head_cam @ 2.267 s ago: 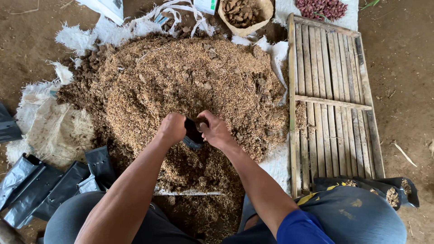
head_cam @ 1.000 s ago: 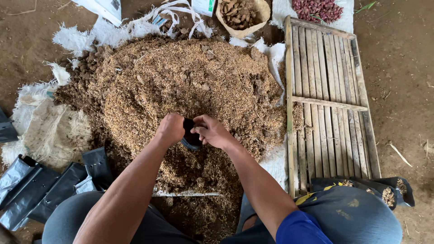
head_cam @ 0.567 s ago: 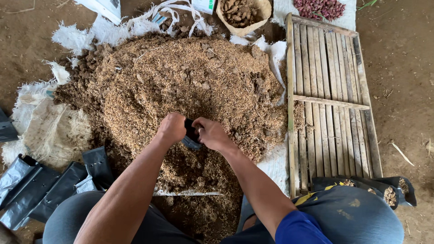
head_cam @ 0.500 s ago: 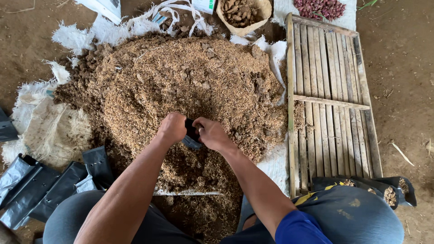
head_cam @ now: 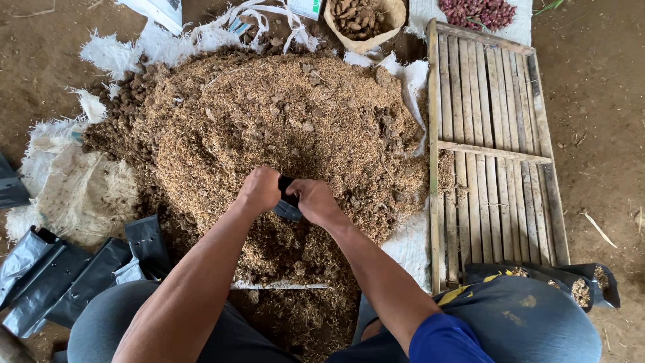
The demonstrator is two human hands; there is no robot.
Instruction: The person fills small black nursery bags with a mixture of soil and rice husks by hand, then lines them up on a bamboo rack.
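Observation:
My left hand (head_cam: 258, 190) and my right hand (head_cam: 314, 201) meet at the near side of a big heap of brown husk and soil mix (head_cam: 269, 128). Both grip a small black plastic planting bag (head_cam: 289, 202) between them, its mouth held open against the heap. Most of the bag is hidden by my fingers. The heap lies on a frayed white woven sheet (head_cam: 74, 188) spread on the dirt floor.
A slatted bamboo tray (head_cam: 494, 148) lies to the right. Flat black planting bags (head_cam: 60, 275) sit at the lower left. Filled black bags (head_cam: 584, 286) stand by my right knee. A sack of brown pieces (head_cam: 363, 20) and red shallots (head_cam: 477, 12) are at the top.
My hands and the black bag stay at the same spot on the heap, shifting only slightly. The bag's mouth looked more open a second ago and is now more covered by my fingers.

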